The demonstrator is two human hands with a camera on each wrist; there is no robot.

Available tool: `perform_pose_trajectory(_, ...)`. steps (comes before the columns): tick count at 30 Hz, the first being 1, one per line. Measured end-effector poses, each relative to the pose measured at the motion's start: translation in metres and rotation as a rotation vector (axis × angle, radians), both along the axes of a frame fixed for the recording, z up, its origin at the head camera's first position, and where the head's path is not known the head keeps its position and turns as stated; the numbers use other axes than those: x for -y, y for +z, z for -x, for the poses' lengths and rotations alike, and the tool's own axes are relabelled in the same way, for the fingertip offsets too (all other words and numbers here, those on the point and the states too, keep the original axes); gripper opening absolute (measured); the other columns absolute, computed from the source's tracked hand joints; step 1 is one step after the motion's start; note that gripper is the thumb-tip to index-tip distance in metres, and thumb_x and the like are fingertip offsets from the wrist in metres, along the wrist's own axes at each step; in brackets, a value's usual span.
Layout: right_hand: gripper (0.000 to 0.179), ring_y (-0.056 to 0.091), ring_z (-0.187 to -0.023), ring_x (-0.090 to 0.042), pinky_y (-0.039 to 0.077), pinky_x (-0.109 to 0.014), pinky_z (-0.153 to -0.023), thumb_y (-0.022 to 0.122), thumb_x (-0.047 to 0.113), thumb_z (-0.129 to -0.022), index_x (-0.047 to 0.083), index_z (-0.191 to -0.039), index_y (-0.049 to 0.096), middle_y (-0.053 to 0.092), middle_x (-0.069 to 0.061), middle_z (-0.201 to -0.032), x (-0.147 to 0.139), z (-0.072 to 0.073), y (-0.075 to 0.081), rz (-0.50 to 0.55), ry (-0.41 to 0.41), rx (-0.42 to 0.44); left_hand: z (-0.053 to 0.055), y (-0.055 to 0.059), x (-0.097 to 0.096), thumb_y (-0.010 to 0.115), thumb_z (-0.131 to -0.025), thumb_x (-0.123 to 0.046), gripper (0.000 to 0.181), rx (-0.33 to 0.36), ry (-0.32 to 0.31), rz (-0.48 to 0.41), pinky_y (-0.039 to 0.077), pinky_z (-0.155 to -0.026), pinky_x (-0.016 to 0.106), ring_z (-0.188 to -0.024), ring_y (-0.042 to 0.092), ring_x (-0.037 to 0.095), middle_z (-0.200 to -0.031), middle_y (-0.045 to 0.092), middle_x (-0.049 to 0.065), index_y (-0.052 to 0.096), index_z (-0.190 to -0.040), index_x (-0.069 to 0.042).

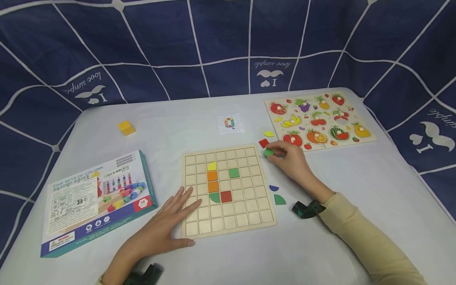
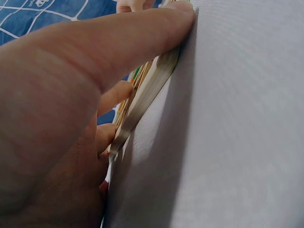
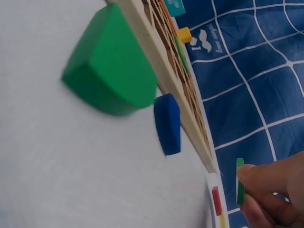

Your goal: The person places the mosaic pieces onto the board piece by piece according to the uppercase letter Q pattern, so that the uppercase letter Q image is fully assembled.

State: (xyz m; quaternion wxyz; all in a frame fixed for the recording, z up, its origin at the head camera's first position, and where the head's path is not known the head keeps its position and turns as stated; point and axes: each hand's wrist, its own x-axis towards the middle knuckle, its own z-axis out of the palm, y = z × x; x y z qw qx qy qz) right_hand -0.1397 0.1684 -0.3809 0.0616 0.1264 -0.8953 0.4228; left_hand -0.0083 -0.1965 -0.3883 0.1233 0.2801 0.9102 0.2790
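Observation:
My left hand (image 1: 162, 223) lies spread on the left side of a wooden grid board (image 1: 246, 217), fingertips over its squares and thumb at the front edge. On the board sit a yellow tile (image 1: 211, 166), two orange tiles (image 1: 213, 181), a green quarter-round (image 1: 214, 197), a red tile (image 1: 226, 196) and a green square tile (image 1: 234, 173). Just off the board's far right corner, my right hand (image 1: 290, 160) pinches a thin green tile (image 3: 240, 183) between thumb and fingers. A red tile (image 1: 263, 143) and a yellow piece (image 1: 268, 134) lie close beyond it.
Right of the board lie a blue half-round (image 1: 274, 188) and a green quarter-round (image 1: 280, 200). A pattern card (image 1: 230, 123) is behind the board. A fruit puzzle (image 1: 320, 120) stands back right; a box (image 1: 99, 202) and yellow block (image 1: 126, 128) are left.

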Motion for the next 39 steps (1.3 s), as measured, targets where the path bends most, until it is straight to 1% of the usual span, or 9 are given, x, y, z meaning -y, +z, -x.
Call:
perform_pose_trajectory(9,0.031,0.061,-0.096,-0.022,0.049,-0.034,-0.085,0.074,-0.005,-0.076,0.002,-0.106,0.067,0.066,-0.009,-0.106,-0.002,0.001,0.014,0.053,0.054,-0.009,0.000,-0.002,0.000,0.084,-0.065,-0.040,0.102,0.003,0.007,0.001,-0.004,-0.109,0.031,-0.140,-0.004,0.023,-0.156,0.003,-0.002,0.026,-0.149,-0.028)
perform_pose_trajectory(13,0.032,0.060,-0.099,-0.018,0.048,-0.030,-0.085,0.073,-0.005,-0.077,0.004,-0.107,0.068,0.065,-0.006,-0.107,0.001,0.001,0.025,0.074,0.080,-0.003,0.000,-0.003,0.000,0.084,-0.065,-0.040,0.102,0.001,0.004,-0.002,-0.004,-0.109,0.031,-0.140,-0.003,0.023,-0.156,0.003,-0.001,0.027,-0.149,-0.028)
perform_pose_trajectory(19,0.031,0.059,-0.100,-0.019,0.047,-0.025,-0.085,0.072,-0.008,-0.076,0.000,-0.106,0.068,0.065,-0.008,-0.106,0.011,-0.002,0.033,0.166,0.167,0.005,0.000,-0.003,0.001,0.083,-0.065,-0.042,0.101,-0.003,-0.001,-0.003,-0.004,-0.109,0.031,-0.140,-0.003,0.024,-0.156,0.004,-0.001,0.027,-0.149,-0.028)
perform_pose_trajectory(21,0.031,0.059,-0.100,-0.019,0.047,-0.025,-0.086,0.072,-0.008,-0.076,0.000,-0.106,0.067,0.065,-0.008,-0.106,0.016,-0.005,0.032,0.192,0.207,0.032,0.000,-0.003,0.001,0.082,-0.066,-0.042,0.101,-0.009,-0.004,-0.001,-0.004,-0.109,0.031,-0.140,-0.003,0.024,-0.156,0.004,-0.001,0.027,-0.149,-0.027)
perform_pose_trajectory(23,0.030,0.059,-0.100,-0.018,0.047,-0.026,-0.087,0.072,-0.007,-0.077,0.002,-0.106,0.068,0.065,-0.006,-0.106,0.022,-0.009,0.029,0.193,0.244,0.062,0.000,-0.002,0.001,0.082,-0.065,-0.043,0.101,-0.013,-0.005,0.000,-0.004,-0.109,0.031,-0.140,-0.003,0.024,-0.156,0.004,-0.001,0.027,-0.149,-0.027)
perform_pose_trajectory(27,0.029,0.061,-0.097,-0.016,0.048,-0.030,-0.086,0.073,-0.002,-0.078,0.006,-0.105,0.069,0.065,-0.002,-0.106,0.035,-0.017,0.018,0.179,0.333,0.129,0.000,-0.002,0.001,0.082,-0.065,-0.042,0.102,-0.013,-0.005,0.004,-0.003,-0.110,0.032,-0.140,-0.003,0.024,-0.156,0.004,-0.001,0.027,-0.149,-0.027)
perform_pose_trajectory(32,0.029,0.062,-0.095,-0.014,0.049,-0.028,-0.083,0.073,-0.001,-0.079,0.008,-0.106,0.069,0.064,-0.001,-0.108,0.047,-0.025,0.006,0.167,0.432,0.203,0.000,-0.002,0.001,0.083,-0.065,-0.040,0.102,-0.004,-0.002,0.004,-0.004,-0.109,0.032,-0.140,-0.003,0.023,-0.156,0.004,-0.001,0.027,-0.149,-0.027)
perform_pose_trajectory(35,0.029,0.062,-0.095,-0.012,0.048,-0.025,-0.083,0.072,-0.001,-0.080,0.008,-0.107,0.068,0.063,-0.001,-0.110,0.052,-0.028,0.002,0.146,0.463,0.221,0.000,-0.002,0.001,0.083,-0.065,-0.040,0.102,-0.009,-0.003,0.001,-0.005,-0.109,0.030,-0.140,-0.003,0.024,-0.156,0.004,-0.001,0.027,-0.149,-0.027)
perform_pose_trajectory(39,0.031,0.062,-0.094,-0.011,0.048,-0.023,-0.082,0.072,-0.002,-0.079,0.008,-0.108,0.068,0.063,-0.002,-0.110,0.055,-0.030,-0.002,0.111,0.481,0.222,0.000,-0.003,0.001,0.083,-0.065,-0.041,0.102,-0.022,-0.011,0.000,-0.006,-0.108,0.027,-0.140,-0.003,0.024,-0.156,0.004,0.000,0.027,-0.149,-0.026)
